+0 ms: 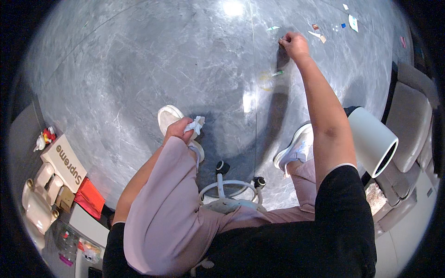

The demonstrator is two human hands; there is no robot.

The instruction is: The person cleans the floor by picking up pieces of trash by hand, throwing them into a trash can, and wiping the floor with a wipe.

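Observation:
My left hand [180, 129] is closed around a crumpled white tissue [196, 125], beside my left shoe [168, 116]. My right hand [295, 44] reaches out low over the grey marbled floor [156, 62], thumb and fingertips pinched together; whether something small is between them cannot be told. Just beyond it lies a green and white scrap [273, 28], and a similar scrap [278, 73] lies nearer to me. To its right are a small brown piece [315, 26], a white and tan scrap [322, 38], a blue bit [343, 25] and a white and green wrapper [353, 23].
A white waste bin [372, 140] stands by my right elbow, before a grey sofa [406, 128]. Below me are a wheeled stool base [221, 189] and my right shoe [295, 144]. At left are a lettered box [66, 163], a red box [89, 198] and a small toy figure [45, 138].

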